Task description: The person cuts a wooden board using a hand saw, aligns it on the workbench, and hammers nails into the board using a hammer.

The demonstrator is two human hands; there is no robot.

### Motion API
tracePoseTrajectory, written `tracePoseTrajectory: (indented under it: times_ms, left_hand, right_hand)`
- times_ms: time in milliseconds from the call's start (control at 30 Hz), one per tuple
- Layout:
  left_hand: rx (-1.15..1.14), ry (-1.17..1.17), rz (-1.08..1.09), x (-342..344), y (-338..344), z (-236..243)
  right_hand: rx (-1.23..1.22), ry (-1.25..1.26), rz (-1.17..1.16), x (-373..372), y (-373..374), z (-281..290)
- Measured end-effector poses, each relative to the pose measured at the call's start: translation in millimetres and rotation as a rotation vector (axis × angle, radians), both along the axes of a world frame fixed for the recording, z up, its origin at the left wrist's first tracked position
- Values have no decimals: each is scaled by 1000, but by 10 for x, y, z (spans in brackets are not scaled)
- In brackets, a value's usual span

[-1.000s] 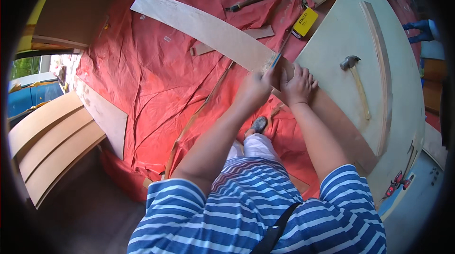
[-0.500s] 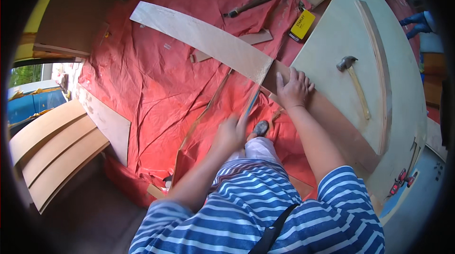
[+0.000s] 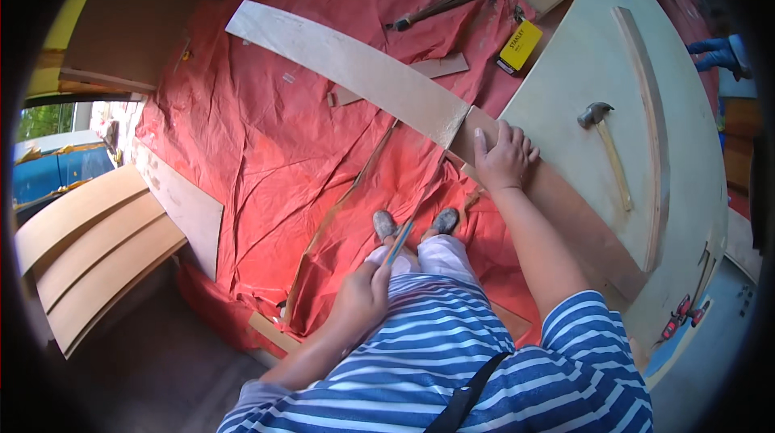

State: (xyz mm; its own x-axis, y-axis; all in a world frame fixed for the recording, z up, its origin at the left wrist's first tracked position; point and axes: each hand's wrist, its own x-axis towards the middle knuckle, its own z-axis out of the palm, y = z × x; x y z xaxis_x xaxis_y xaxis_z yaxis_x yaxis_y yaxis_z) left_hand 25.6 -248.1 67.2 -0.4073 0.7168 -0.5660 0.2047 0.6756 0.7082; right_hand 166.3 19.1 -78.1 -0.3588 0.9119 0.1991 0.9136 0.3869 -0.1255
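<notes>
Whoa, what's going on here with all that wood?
A person is holding a long, thin tool with a blue strip in their left hand, low in front of their body. Their right hand rests on a brown board along the edge of the pale table. A paler plank meets that board and sticks out over the red sheet. A hammer lies on the table.

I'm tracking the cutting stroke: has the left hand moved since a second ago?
Yes. The left hand, holding a thin tool, has moved leftward and back toward the striped shirt, away from the brown board.
</notes>
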Motion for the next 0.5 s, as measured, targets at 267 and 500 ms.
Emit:
tracePoseTrajectory:
  times_ms: [267,500]
  left_hand:
    - [132,138,-12,-183,1529,-578]
    - [14,131,-176,-43,161,-84]
  right_hand:
    - [-45,35,59,-125,-94,153]
    - [0,18,18,-54,-21,83]
